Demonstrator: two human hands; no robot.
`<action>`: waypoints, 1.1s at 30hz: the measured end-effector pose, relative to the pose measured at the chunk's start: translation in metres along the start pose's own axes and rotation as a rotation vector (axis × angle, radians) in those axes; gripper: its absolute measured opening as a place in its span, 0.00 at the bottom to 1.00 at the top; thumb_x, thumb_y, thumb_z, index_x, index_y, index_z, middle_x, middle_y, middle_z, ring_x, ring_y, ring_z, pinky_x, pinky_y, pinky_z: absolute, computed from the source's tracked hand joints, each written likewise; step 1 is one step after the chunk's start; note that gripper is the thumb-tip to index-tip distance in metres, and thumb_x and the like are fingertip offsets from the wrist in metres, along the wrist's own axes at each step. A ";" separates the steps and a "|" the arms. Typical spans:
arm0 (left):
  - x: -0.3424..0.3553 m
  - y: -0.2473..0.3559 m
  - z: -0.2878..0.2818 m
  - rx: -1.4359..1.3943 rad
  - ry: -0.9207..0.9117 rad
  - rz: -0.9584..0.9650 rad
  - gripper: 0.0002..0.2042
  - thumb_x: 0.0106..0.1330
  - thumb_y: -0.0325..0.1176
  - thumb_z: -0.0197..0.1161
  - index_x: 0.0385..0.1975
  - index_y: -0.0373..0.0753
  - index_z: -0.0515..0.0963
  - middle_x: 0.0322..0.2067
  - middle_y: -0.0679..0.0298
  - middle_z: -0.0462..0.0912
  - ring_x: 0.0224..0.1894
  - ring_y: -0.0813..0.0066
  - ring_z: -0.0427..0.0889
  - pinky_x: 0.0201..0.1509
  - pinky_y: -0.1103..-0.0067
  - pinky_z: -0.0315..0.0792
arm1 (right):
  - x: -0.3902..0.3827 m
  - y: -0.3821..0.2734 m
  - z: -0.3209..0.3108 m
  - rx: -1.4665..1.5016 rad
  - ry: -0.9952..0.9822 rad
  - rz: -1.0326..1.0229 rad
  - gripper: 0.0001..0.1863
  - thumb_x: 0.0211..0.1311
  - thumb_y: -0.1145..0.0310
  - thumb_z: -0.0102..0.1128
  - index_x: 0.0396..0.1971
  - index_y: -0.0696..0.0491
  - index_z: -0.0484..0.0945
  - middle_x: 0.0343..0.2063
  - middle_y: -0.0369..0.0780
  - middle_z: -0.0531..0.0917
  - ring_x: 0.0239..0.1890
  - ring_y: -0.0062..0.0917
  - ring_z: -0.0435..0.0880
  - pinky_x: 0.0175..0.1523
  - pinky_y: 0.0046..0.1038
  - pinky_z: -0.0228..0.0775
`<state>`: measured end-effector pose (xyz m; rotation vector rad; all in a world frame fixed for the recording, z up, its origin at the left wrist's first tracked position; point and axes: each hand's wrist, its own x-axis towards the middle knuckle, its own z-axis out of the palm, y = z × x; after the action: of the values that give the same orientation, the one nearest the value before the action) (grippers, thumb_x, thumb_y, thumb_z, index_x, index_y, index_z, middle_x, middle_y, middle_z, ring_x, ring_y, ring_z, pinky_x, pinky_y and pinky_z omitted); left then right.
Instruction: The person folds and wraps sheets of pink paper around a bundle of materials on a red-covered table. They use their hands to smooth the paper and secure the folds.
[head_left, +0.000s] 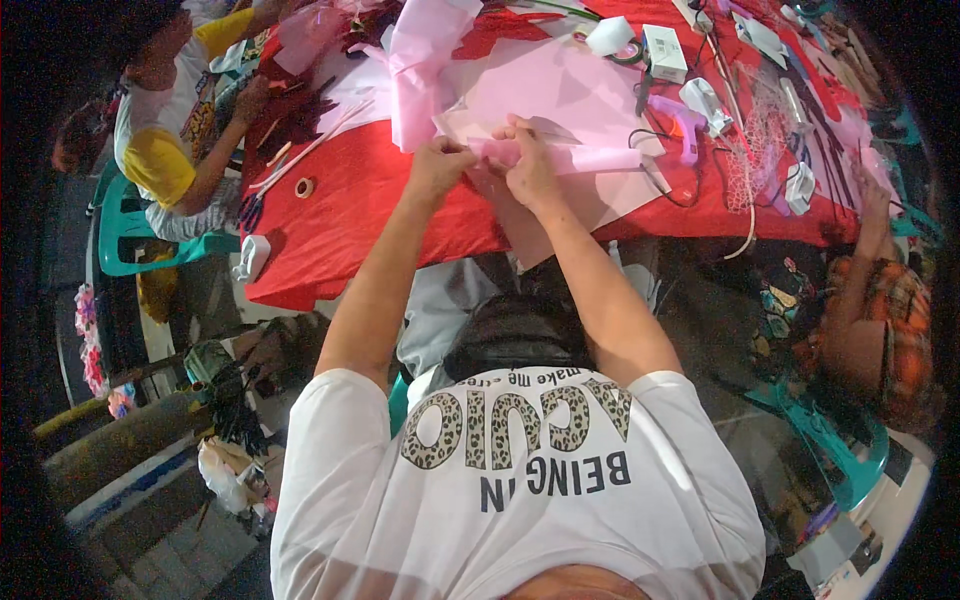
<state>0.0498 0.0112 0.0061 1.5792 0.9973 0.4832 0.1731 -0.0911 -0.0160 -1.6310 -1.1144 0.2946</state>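
Both my hands are over the near side of the table, fingers pinched on pink wrapping paper. My left hand [440, 168] grips the left end of a gathered pink strip [590, 159] that runs to the right. A short way along it, my right hand [530, 172] pinches the same strip with thumb and fingers. Under the hands lies a broad pale pink sheet [555, 90], one corner hanging past the table edge. Just beyond my left hand stands a rolled, crumpled piece of pink paper [415, 95]. What the fingertips press together is partly hidden.
A red cloth [350, 225] covers the table. To the right lie a purple glue gun [685, 125] with its cord, a white box [664, 53] and white netting [755, 135]. A tape roll [304, 187] is at left. People sit at the left and right sides.
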 end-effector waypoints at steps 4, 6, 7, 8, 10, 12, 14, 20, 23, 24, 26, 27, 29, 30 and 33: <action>0.006 -0.008 -0.010 -0.175 -0.102 -0.126 0.09 0.49 0.29 0.62 0.29 0.32 0.76 0.25 0.62 0.78 0.26 0.74 0.75 0.29 0.80 0.70 | -0.001 0.004 0.005 0.025 0.015 -0.019 0.19 0.41 0.79 0.64 0.38 0.55 0.74 0.53 0.46 0.69 0.57 0.36 0.66 0.59 0.31 0.60; 0.005 -0.004 -0.012 -0.237 -0.141 -0.151 0.09 0.51 0.29 0.60 0.30 0.32 0.75 0.26 0.61 0.78 0.26 0.73 0.76 0.30 0.79 0.70 | -0.001 0.005 0.006 0.037 0.019 -0.012 0.18 0.41 0.79 0.64 0.37 0.56 0.74 0.54 0.46 0.69 0.58 0.36 0.66 0.59 0.31 0.60; 0.004 0.000 -0.011 -0.265 -0.167 -0.150 0.08 0.52 0.28 0.60 0.30 0.33 0.75 0.26 0.61 0.78 0.26 0.73 0.75 0.30 0.79 0.70 | -0.001 0.006 0.004 0.036 0.018 -0.004 0.18 0.41 0.79 0.64 0.37 0.56 0.74 0.54 0.46 0.69 0.58 0.36 0.66 0.59 0.31 0.60; 0.003 0.003 -0.011 -0.293 -0.194 -0.149 0.08 0.52 0.28 0.60 0.30 0.33 0.75 0.26 0.61 0.77 0.27 0.73 0.75 0.29 0.79 0.69 | -0.001 0.006 0.003 0.034 0.017 0.005 0.18 0.40 0.79 0.64 0.37 0.56 0.74 0.54 0.46 0.69 0.58 0.36 0.66 0.59 0.32 0.60; 0.004 0.003 -0.017 -0.322 -0.188 -0.159 0.07 0.52 0.28 0.59 0.29 0.34 0.75 0.25 0.62 0.77 0.26 0.74 0.75 0.29 0.80 0.69 | 0.000 0.002 0.004 0.021 0.013 0.015 0.18 0.40 0.78 0.65 0.36 0.56 0.74 0.54 0.46 0.69 0.58 0.37 0.66 0.59 0.32 0.60; 0.006 0.004 -0.018 -0.347 -0.161 -0.171 0.06 0.53 0.28 0.59 0.29 0.34 0.74 0.24 0.63 0.77 0.25 0.75 0.75 0.28 0.81 0.68 | 0.000 0.002 0.005 0.002 0.015 0.015 0.18 0.39 0.78 0.66 0.36 0.55 0.75 0.53 0.46 0.69 0.57 0.37 0.66 0.59 0.32 0.60; 0.009 0.005 -0.013 -0.367 -0.112 -0.186 0.07 0.53 0.29 0.59 0.29 0.34 0.74 0.24 0.63 0.76 0.24 0.76 0.74 0.26 0.82 0.68 | 0.001 0.006 0.005 -0.022 0.020 0.004 0.18 0.39 0.77 0.67 0.36 0.55 0.75 0.53 0.46 0.69 0.57 0.38 0.66 0.59 0.32 0.60; 0.022 0.000 -0.012 -0.251 -0.082 -0.208 0.13 0.54 0.29 0.57 0.38 0.30 0.71 0.25 0.62 0.75 0.23 0.74 0.74 0.23 0.81 0.69 | 0.001 0.008 0.006 -0.049 0.048 -0.054 0.20 0.39 0.74 0.69 0.36 0.55 0.75 0.53 0.46 0.69 0.57 0.37 0.66 0.59 0.31 0.60; 0.028 -0.005 -0.017 -0.273 -0.085 -0.176 0.18 0.51 0.27 0.56 0.43 0.29 0.69 0.29 0.57 0.75 0.28 0.70 0.76 0.25 0.76 0.73 | 0.001 0.002 0.008 -0.028 0.043 -0.042 0.20 0.39 0.74 0.70 0.36 0.55 0.75 0.53 0.45 0.70 0.57 0.36 0.67 0.59 0.31 0.60; 0.028 -0.003 -0.013 -0.270 -0.067 -0.177 0.19 0.52 0.27 0.55 0.45 0.28 0.67 0.29 0.57 0.75 0.26 0.71 0.76 0.24 0.77 0.72 | 0.001 0.003 0.006 -0.040 0.043 -0.039 0.20 0.38 0.74 0.70 0.36 0.55 0.75 0.53 0.45 0.69 0.57 0.36 0.67 0.59 0.31 0.60; 0.028 0.002 -0.004 -0.265 -0.033 -0.180 0.21 0.53 0.27 0.55 0.48 0.28 0.65 0.28 0.58 0.75 0.22 0.72 0.75 0.22 0.79 0.71 | 0.001 0.006 0.004 -0.063 0.043 -0.033 0.20 0.38 0.74 0.70 0.36 0.55 0.75 0.53 0.45 0.69 0.57 0.36 0.67 0.59 0.30 0.61; 0.030 -0.001 -0.006 -0.232 -0.026 -0.162 0.21 0.53 0.27 0.55 0.49 0.28 0.65 0.28 0.58 0.75 0.22 0.72 0.75 0.22 0.79 0.71 | 0.001 0.005 0.005 -0.053 0.037 -0.049 0.20 0.38 0.74 0.70 0.36 0.55 0.75 0.54 0.45 0.69 0.57 0.36 0.67 0.59 0.30 0.61; 0.034 -0.007 -0.010 -0.167 -0.012 -0.127 0.21 0.53 0.26 0.55 0.49 0.28 0.65 0.27 0.58 0.75 0.22 0.71 0.75 0.22 0.79 0.71 | 0.002 0.004 0.007 -0.032 0.025 -0.082 0.20 0.39 0.75 0.70 0.36 0.55 0.75 0.54 0.45 0.69 0.57 0.36 0.67 0.59 0.30 0.61; 0.034 -0.007 -0.008 -0.183 -0.016 -0.139 0.21 0.53 0.26 0.55 0.49 0.28 0.65 0.28 0.57 0.75 0.23 0.71 0.75 0.23 0.79 0.71 | 0.002 0.004 0.006 -0.040 0.027 -0.079 0.20 0.39 0.75 0.70 0.36 0.55 0.75 0.54 0.45 0.69 0.57 0.36 0.67 0.59 0.30 0.61; 0.033 -0.003 -0.007 -0.207 -0.015 -0.163 0.21 0.51 0.25 0.56 0.47 0.28 0.66 0.29 0.55 0.75 0.25 0.71 0.76 0.24 0.78 0.72 | 0.002 0.004 0.006 -0.045 0.030 -0.061 0.20 0.39 0.75 0.69 0.36 0.55 0.75 0.53 0.45 0.69 0.57 0.36 0.67 0.59 0.30 0.61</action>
<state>0.0616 0.0421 -0.0021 1.3040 1.0215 0.4459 0.1726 -0.0855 -0.0213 -1.6323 -1.1524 0.2060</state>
